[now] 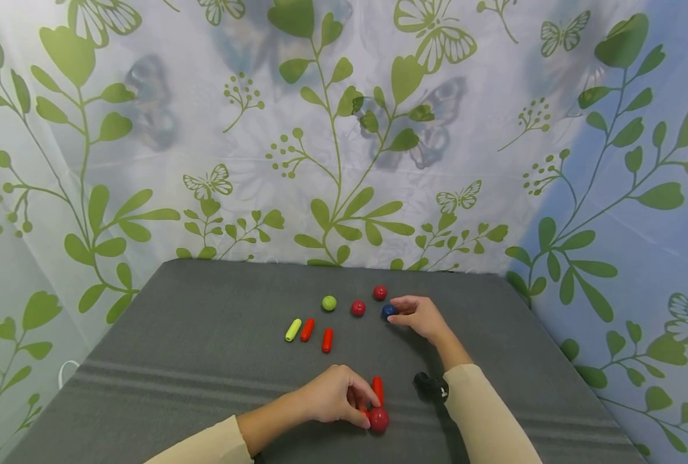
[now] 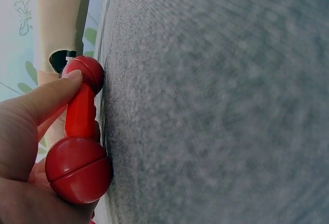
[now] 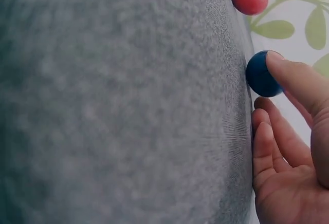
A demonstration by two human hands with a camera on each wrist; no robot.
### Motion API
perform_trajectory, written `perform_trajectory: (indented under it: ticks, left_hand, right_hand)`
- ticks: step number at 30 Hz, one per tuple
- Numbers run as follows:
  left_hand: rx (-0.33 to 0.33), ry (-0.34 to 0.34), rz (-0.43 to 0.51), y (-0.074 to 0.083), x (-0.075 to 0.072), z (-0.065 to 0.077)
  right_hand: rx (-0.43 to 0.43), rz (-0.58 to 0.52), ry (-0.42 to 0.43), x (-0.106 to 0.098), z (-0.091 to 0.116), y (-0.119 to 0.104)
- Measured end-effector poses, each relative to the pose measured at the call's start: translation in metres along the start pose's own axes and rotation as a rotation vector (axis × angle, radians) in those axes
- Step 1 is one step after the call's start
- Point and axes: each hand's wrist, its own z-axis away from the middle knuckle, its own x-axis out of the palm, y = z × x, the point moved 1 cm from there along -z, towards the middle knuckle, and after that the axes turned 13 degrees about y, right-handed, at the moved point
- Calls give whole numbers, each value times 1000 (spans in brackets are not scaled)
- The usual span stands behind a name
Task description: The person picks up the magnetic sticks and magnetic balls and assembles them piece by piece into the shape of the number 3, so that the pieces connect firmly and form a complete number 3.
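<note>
On grey cloth (image 1: 205,322), left fingers (image 2: 54,94) clasp a red dumbbell (image 2: 79,116), a blue ball (image 3: 259,76) seemingly pinched between right fingers (image 3: 295,77).

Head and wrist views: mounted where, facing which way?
Head: on the head, facing forward and down at grey cloth table; left hand, right hand show.
Left wrist: worn there, facing glossy red balls and red rod; left hand, right beige sleeve show.
Right wrist: worn there, facing glossy blue ball; right hand shows.
Head, right wrist share blue ball.
</note>
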Motion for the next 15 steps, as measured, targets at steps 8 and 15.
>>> perform_trajectory:
  ticks: [8,15]
  left_hand:
    - [6,-2,8,-1,0,0]
    - [6,-4,6,0,-1,0]
  right_hand:
    - [-3,5,13,3,-2,0]
    - [12,33,17,4,-3,2]
